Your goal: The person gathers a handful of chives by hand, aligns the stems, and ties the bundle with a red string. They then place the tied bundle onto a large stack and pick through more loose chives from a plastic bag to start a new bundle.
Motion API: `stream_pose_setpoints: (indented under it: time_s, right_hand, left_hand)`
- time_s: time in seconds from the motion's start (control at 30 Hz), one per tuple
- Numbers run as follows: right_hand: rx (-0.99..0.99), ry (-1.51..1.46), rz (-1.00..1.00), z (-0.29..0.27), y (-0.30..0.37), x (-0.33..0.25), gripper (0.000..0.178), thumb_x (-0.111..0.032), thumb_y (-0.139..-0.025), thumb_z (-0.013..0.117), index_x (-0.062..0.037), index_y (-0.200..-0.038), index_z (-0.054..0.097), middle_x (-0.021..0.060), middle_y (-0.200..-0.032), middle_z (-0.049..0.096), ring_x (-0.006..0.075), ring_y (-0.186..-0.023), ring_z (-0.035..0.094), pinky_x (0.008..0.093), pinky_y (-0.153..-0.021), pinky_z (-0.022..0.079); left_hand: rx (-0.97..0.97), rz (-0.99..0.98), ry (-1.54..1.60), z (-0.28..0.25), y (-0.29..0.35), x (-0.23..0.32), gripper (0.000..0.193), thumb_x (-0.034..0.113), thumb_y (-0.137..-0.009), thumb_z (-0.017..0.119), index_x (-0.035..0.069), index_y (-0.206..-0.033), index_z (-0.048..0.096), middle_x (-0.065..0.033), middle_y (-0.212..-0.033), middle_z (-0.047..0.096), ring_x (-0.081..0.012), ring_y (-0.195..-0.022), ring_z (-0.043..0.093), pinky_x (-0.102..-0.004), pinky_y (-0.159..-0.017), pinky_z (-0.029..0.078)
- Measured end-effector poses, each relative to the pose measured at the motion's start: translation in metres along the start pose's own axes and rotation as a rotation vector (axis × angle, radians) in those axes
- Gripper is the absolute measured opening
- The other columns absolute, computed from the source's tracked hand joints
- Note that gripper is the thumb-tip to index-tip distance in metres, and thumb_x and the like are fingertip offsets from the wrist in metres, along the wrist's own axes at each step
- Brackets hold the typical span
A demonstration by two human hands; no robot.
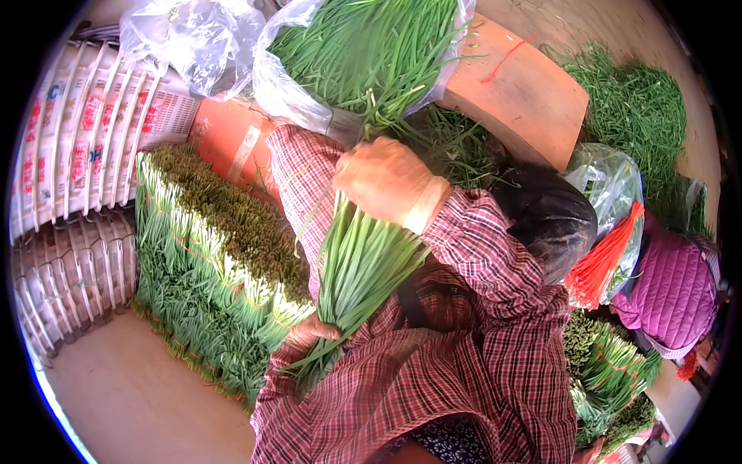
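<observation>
A loose bunch of garlic chives [359, 255] lies slanted across my lap, its leaves fanning toward my body. My right hand [386, 179] is closed round its upper end, with a pale band at the wrist. Lower down, my left hand [311, 332] wraps the leafy part from the left, thumb over the leaves. Just beyond my right hand, a clear plastic bag [274, 85] stands full of loose chives [363, 50]. To the left rises a long stack of tied chive bundles [220, 240], cut ends upward and red ties round them.
White slatted crates [85, 131] stand at far left. An orange-brown block [525, 85] sits beyond the bag, near a loose heap of greens [634, 116]. Red ties [607, 259] hang by a plastic bag at right. Someone in a purple quilted garment [672, 282] is close by.
</observation>
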State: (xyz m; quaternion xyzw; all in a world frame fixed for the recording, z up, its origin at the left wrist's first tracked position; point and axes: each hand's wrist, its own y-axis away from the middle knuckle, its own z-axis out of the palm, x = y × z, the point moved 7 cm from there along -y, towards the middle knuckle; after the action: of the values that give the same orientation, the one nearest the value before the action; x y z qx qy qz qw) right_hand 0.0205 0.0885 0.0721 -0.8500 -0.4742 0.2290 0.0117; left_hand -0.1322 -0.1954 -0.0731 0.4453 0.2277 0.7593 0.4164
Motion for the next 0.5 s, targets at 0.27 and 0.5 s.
stream_pose_setpoints:
  time_s: [0.27,0.5]
  right_hand:
    - [-0.32,-0.213,0.653,-0.023,0.134,0.032,0.049,-0.059,-0.092,0.062,-0.0117,-0.098,0.075,0.007,-0.09,0.072,0.0234,-0.084,0.071,0.0393,-0.076,0.055]
    - [-0.246,-1.345,0.768,0.083,0.162,0.007,0.079,-0.057,-0.089,0.071,-0.0014,-0.142,0.052,0.0132,-0.131,0.064,0.0252,-0.123,0.058,0.0351,-0.107,0.042]
  left_hand:
    - [-0.261,0.06,0.227,-0.003,-0.008,-0.015,0.088,0.025,-0.064,0.091,-0.003,-0.137,0.051,-0.0178,-0.097,0.069,-0.0297,-0.076,0.069,-0.0304,-0.055,0.054]
    - [-0.171,-0.034,0.153,0.013,-0.012,0.013,0.091,0.023,-0.062,0.091,-0.002,-0.139,0.051,-0.0167,-0.104,0.071,-0.0284,-0.082,0.07,-0.0353,-0.072,0.057]
